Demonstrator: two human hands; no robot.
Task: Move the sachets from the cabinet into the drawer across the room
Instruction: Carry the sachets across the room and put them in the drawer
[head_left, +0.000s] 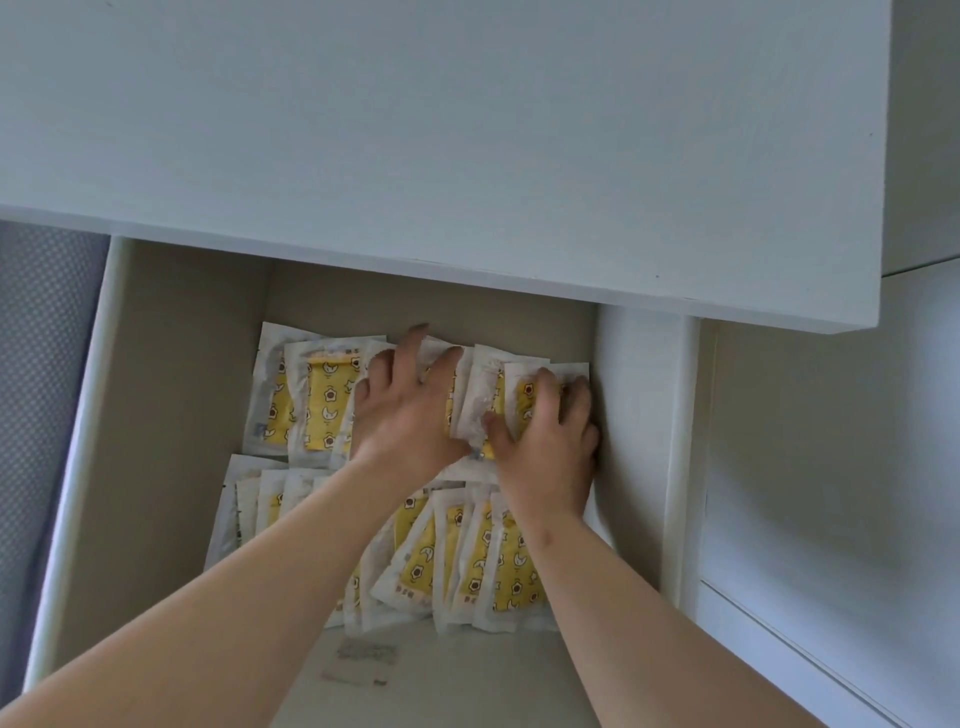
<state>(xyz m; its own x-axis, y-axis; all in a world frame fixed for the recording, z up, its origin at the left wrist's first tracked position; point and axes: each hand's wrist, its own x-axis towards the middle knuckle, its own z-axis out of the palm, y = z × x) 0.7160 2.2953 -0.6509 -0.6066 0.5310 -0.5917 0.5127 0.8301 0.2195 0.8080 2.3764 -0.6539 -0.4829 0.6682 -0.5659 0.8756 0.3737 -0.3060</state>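
An open white drawer (636, 415) holds several white sachets with yellow star-and-moon print, in two overlapping rows. The far row (317, 400) runs along the back; the near row (467, 561) lies closer to me. My left hand (405, 410) lies flat with fingers spread on the middle of the far row. My right hand (550, 436) is at the right end of that row, by the drawer's right wall, fingers curled over the rightmost sachets (493, 395) with the thumb under their edge.
A white desk top (467, 156) overhangs the back of the drawer. A grey textured surface (36, 389) lies left of the drawer. White cabinet fronts (831, 467) stand to the right. A small label (363, 660) is on the drawer bottom near me.
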